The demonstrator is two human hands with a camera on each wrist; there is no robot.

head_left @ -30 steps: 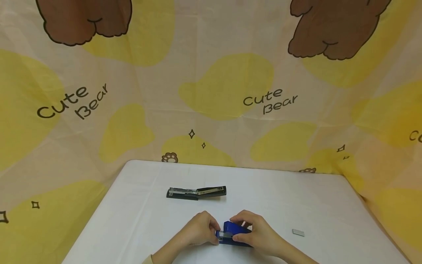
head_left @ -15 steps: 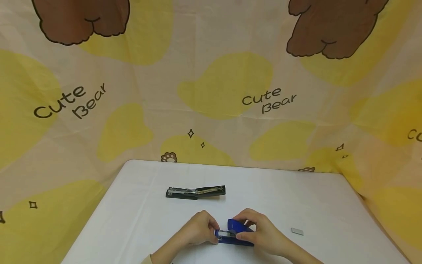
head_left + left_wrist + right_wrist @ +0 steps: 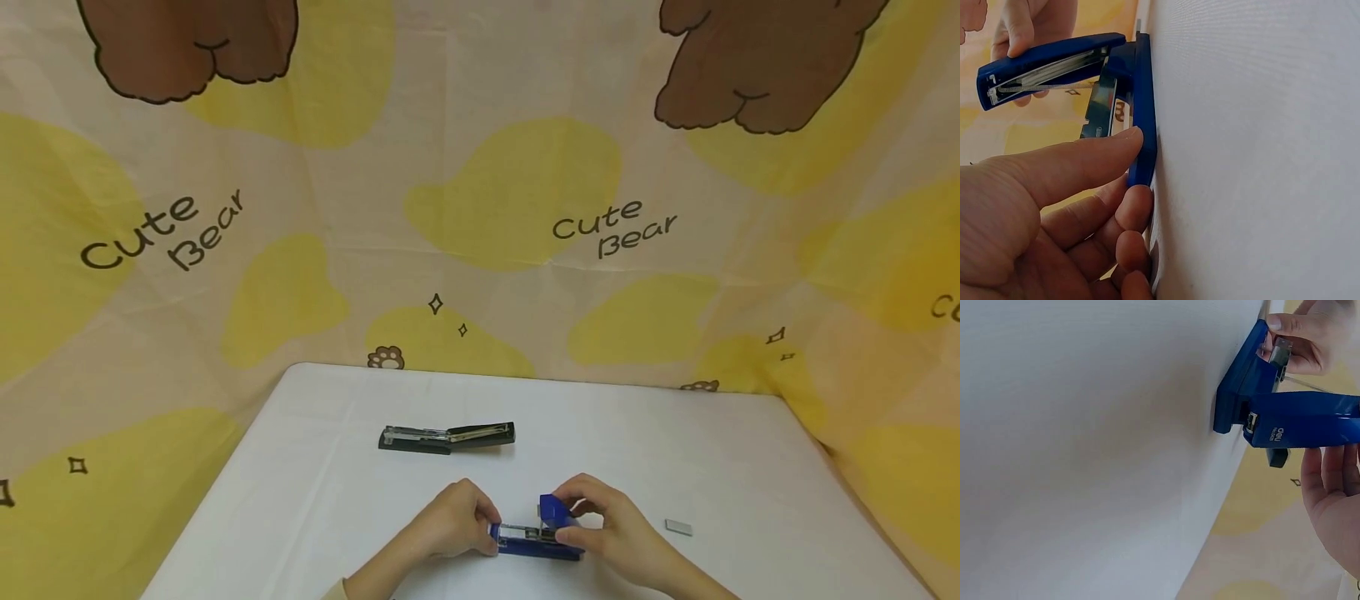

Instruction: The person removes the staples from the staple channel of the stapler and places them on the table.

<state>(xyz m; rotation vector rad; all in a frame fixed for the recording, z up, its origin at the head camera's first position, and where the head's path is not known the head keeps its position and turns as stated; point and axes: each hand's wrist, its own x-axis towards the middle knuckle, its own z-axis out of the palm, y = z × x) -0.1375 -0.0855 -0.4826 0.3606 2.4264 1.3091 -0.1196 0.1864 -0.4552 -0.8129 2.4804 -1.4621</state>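
A blue stapler [image 3: 536, 546] lies on the white table with its top cover [image 3: 1304, 419] swung up, so the metal magazine [image 3: 1102, 106] and a thin spring show in the left wrist view. My left hand [image 3: 459, 518] pinches the front end of the stapler's base between thumb and fingers. The raised cover is held by my right hand [image 3: 618, 529], thumb on one side and fingers on the other. To the right of that hand lies a small grey strip of staples [image 3: 678, 527].
Behind the hands, a black stapler [image 3: 447, 437] lies opened out on the white table [image 3: 330, 500]. A cloth printed with bears and yellow patches [image 3: 480, 192] hangs along the table's back and sides.
My right hand has moved right and a little up, swinging the blue stapler's cover further back and uncovering more of the magazine. The left hand has stayed on the front end.
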